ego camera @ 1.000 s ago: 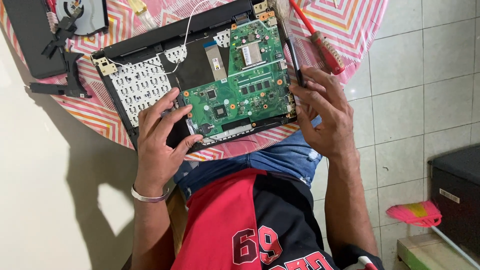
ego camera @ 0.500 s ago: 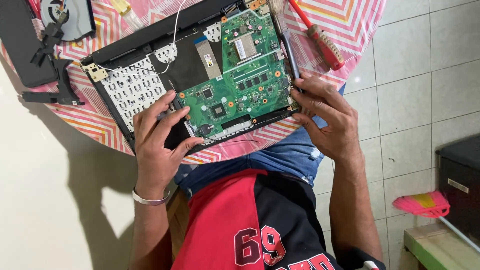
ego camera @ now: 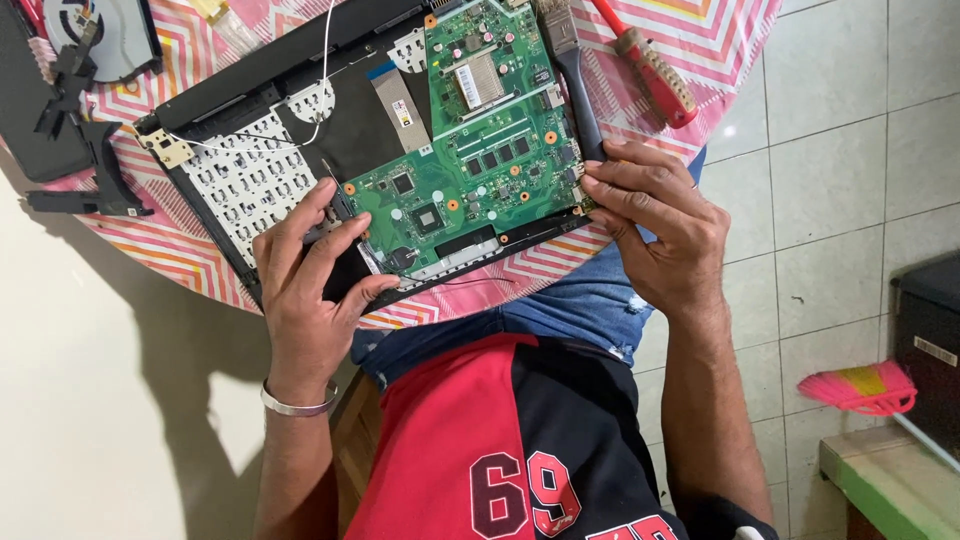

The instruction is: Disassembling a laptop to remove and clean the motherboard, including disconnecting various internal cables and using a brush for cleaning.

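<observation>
Hands on opened laptop base

Green rectangular circuit board (ego camera: 470,150) sits in the black plastic laptop base (ego camera: 270,80), which lies on the table covered with a pink zigzag-striped cloth (ego camera: 720,40). Left hand (ego camera: 305,290) rests on the base's near-left corner, fingers (ego camera: 300,215) spread open. Right hand (ego camera: 660,220) pinches the board's right edge, fingers closed on it. Red-handled screwdriver (ego camera: 650,65) lies just beside the base

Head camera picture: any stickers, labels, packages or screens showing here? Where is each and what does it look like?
Label on the flat ribbon cable, left of the green motherboard: small, white with yellow.
Sticker on the black box at the right edge, on the floor: pale narrow rectangle.
Print on the person's shirt: large dark red figures outlined in white.
No packages or screens show.
</observation>
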